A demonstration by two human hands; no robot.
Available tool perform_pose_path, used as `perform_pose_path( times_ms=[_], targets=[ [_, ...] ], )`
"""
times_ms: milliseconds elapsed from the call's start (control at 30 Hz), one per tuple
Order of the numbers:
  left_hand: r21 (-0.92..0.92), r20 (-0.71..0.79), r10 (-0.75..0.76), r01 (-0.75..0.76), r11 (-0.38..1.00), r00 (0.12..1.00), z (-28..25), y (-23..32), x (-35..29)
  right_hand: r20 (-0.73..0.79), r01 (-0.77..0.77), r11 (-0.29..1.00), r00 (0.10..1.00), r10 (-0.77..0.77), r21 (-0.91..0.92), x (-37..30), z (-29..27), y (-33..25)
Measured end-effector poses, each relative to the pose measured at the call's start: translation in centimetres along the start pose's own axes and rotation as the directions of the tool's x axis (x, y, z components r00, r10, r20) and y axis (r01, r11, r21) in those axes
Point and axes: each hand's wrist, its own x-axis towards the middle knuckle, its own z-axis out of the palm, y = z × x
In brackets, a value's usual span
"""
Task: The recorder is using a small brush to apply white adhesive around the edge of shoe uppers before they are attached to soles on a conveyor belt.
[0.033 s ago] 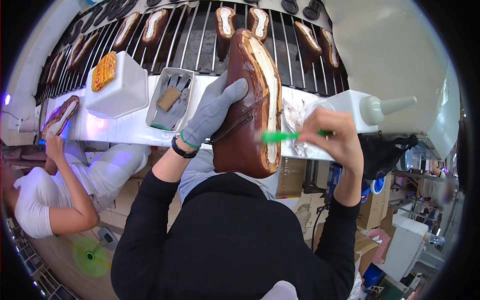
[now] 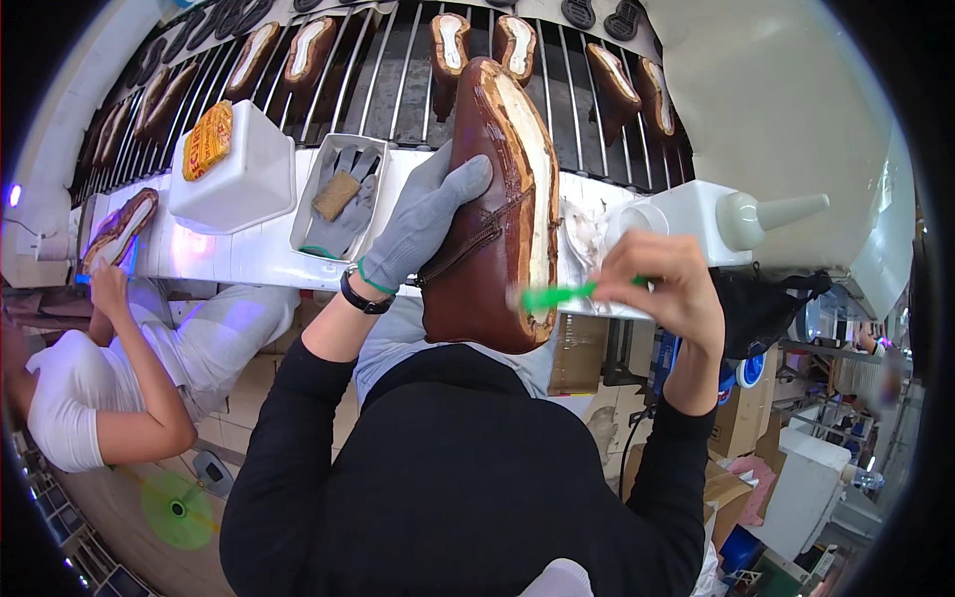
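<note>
My left hand (image 2: 426,214), in a grey knit glove, grips a dark brown leather boot upper (image 2: 468,284) with a side zip. Its underside faces right, showing a white middle and a rough tan rim. Bare and pinching, my right hand (image 2: 668,284) holds a small green-handled brush (image 2: 557,296). The blurred bristle end lies against the rim near the boot's lower, heel end. Just beyond that hand are a white tub (image 2: 637,221) and a white squeeze bottle (image 2: 711,221) lying with its nozzle to the right.
Several similar uppers (image 2: 517,48) rest soles-up on a metal bar conveyor (image 2: 398,90) behind the bench. A white box (image 2: 234,179) carries a yellow packet (image 2: 207,142). Beside it, a tray (image 2: 300,234) holds a grey glove and a tan block. A co-worker (image 2: 119,398) handles another upper at left.
My right hand has brought the brush slightly down along the rim toward the heel end. The boot and my left hand stay in place.
</note>
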Motion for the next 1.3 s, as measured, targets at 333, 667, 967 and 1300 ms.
perform_pose_path(
  times_ms=[333, 667, 967, 1300],
  targets=[
    [-0.013, -0.003, -0.009, 0.009, 1.0, 1.0, 0.5, -0.6, 0.5, -0.187, -0.127, 0.99, 0.976, 0.112, -0.068, 1.4, -0.6, 1.4],
    [-0.044, 0.034, -0.207, 0.209, 0.977, 0.978, -0.1, -1.0, 0.8, 0.086, 0.032, 0.996, 0.996, -0.038, 0.081, 0.5, -0.7, 0.9],
    [-0.182, 0.255, -0.504, 0.553, 0.813, 0.825, -0.1, -3.6, 1.1, 0.227, -0.016, 0.994, 0.974, -0.009, 0.108, 1.6, -1.1, 1.4],
    [-0.222, 0.358, -0.544, 0.635, 0.74, 0.759, 1.7, -5.7, -0.6, 0.277, -0.027, 0.978, 0.96, -0.032, 0.205, 2.4, -1.2, 2.2]
  ],
)
